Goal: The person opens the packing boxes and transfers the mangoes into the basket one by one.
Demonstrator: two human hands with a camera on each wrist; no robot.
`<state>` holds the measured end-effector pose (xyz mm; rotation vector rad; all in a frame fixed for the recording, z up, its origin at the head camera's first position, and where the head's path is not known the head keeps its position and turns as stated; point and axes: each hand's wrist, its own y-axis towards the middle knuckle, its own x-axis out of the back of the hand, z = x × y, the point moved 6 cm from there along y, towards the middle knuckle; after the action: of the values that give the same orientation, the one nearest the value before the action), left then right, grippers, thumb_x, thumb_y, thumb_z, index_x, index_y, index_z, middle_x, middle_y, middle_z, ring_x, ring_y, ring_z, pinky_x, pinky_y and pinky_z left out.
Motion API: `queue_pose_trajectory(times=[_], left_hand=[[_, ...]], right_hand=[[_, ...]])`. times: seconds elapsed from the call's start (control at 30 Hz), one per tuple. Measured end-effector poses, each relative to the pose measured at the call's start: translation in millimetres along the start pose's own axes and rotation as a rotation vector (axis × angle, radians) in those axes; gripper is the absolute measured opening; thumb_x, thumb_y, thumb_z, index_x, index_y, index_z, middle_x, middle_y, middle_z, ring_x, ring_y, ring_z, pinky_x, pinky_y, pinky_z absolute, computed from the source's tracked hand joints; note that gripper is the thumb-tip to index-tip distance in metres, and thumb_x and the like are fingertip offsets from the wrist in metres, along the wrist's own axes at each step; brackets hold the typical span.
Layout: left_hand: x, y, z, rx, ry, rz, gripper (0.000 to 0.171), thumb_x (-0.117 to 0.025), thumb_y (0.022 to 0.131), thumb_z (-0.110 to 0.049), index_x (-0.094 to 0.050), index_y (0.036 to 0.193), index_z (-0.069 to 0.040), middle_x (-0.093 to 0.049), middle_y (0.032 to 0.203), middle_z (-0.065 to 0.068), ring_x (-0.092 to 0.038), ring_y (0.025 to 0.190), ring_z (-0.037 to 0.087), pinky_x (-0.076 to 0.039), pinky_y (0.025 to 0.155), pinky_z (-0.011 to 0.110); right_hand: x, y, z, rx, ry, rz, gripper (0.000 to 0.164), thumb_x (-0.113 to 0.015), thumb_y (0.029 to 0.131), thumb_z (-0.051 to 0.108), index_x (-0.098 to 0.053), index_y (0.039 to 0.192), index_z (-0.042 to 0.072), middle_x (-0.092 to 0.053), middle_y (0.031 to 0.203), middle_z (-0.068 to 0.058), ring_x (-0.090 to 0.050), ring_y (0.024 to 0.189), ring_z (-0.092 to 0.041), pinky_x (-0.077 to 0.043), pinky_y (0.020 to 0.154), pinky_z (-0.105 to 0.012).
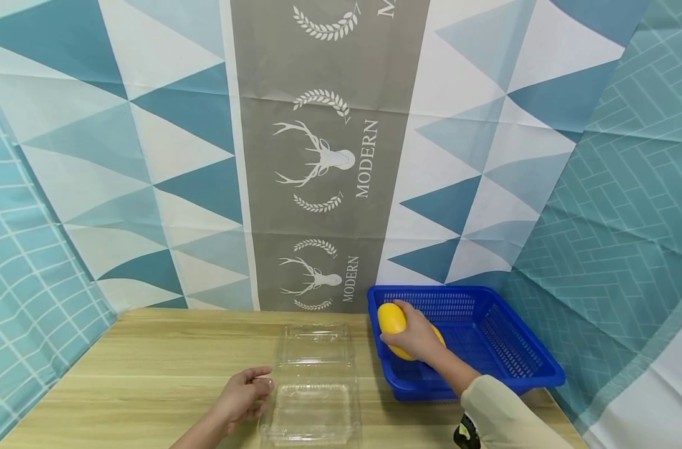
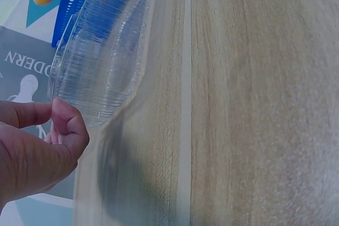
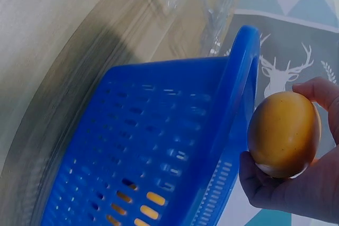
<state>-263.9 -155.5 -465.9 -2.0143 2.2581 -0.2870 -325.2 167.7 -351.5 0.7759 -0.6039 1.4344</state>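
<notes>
In the head view, my right hand (image 1: 416, 333) grips a smooth yellow oval fruit (image 1: 391, 317) above the left side of a blue plastic basket (image 1: 470, 390). The right wrist view shows the fruit (image 3: 284, 133) between thumb and fingers, beyond the basket's rim (image 3: 246, 43). More yellow fruit (image 1: 401, 353) shows below my hand, partly hidden by it. A clear plastic clamshell container (image 1: 313, 408) lies unfolded on the table. At its left edge is my left hand (image 1: 240, 396); in the left wrist view, thumb and finger meet right at the rim of the container (image 2: 85, 67).
The wood-grain table (image 1: 144, 380) carries both the container and the basket, which stands at the right near the back wall. A patterned cloth (image 1: 324, 218) hangs behind. Side cloths with tile patterns (image 1: 27, 262) border the left and right.
</notes>
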Motion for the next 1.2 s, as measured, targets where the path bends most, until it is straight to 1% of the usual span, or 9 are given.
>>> queue_pose_trajectory(times=[0.17, 0.37, 0.47, 0.7, 0.87, 1.2], left_hand=[[-0.4, 0.7, 0.1, -0.002, -0.003, -0.009, 0.055, -0.055, 0.087, -0.006, -0.032, 0.134, 0.012, -0.053, 0.094, 0.006, -0.052, 0.077, 0.015, -0.047, 0.059, 0.020], [-1.1, 0.1, -0.2, -0.005, 0.000, -0.003, 0.057, -0.056, 0.087, -0.007, -0.032, 0.135, 0.012, -0.053, 0.095, 0.006, -0.052, 0.078, 0.016, -0.048, 0.059, 0.020], [-1.3, 0.0, -0.4, -0.007, 0.001, -0.001, 0.057, -0.056, 0.087, -0.007, -0.032, 0.135, 0.012, -0.053, 0.095, 0.006, -0.052, 0.078, 0.015, -0.048, 0.059, 0.020], [-1.5, -0.5, -0.8, -0.011, -0.004, -0.001, 0.056, -0.056, 0.087, -0.006, -0.032, 0.134, 0.013, -0.052, 0.094, 0.006, -0.052, 0.078, 0.015, -0.047, 0.060, 0.021], [-1.6, -1.0, -1.3, -0.010, -0.011, -0.002, 0.057, -0.055, 0.087, -0.005, -0.031, 0.135, 0.013, -0.052, 0.095, 0.006, -0.052, 0.077, 0.015, -0.047, 0.060, 0.021], [-1.3, -0.6, -2.4, -0.006, -0.006, -0.005, 0.057, -0.056, 0.087, -0.006, -0.031, 0.135, 0.012, -0.052, 0.094, 0.005, -0.052, 0.077, 0.015, -0.048, 0.060, 0.021]], right_hand=[[3, 2, -9, -0.018, -0.013, 0.000, 0.080, -0.077, 0.073, 0.026, -0.038, 0.140, 0.009, -0.052, 0.124, -0.019, -0.055, 0.093, -0.026, -0.053, 0.076, -0.043], [6, 4, -19, -0.043, 0.016, 0.006, 0.080, -0.076, 0.074, 0.024, -0.036, 0.142, 0.010, -0.049, 0.127, -0.019, -0.054, 0.096, -0.027, -0.053, 0.080, -0.046], [8, 5, -23, -0.055, 0.008, 0.001, 0.080, -0.075, 0.074, 0.024, -0.035, 0.142, 0.010, -0.049, 0.128, -0.019, -0.053, 0.097, -0.028, -0.052, 0.081, -0.047], [14, 6, -32, -0.052, -0.027, -0.003, 0.082, -0.075, 0.074, 0.026, -0.034, 0.142, 0.008, -0.048, 0.127, -0.022, -0.054, 0.095, -0.029, -0.052, 0.078, -0.046], [18, 7, -38, -0.049, -0.050, -0.010, 0.081, -0.075, 0.074, 0.026, -0.034, 0.142, 0.006, -0.049, 0.127, -0.023, -0.054, 0.096, -0.030, -0.052, 0.079, -0.048], [25, 10, -48, -0.064, -0.053, -0.024, 0.081, -0.074, 0.075, 0.025, -0.032, 0.142, 0.002, -0.047, 0.127, -0.027, -0.054, 0.099, -0.034, -0.052, 0.080, -0.050]])
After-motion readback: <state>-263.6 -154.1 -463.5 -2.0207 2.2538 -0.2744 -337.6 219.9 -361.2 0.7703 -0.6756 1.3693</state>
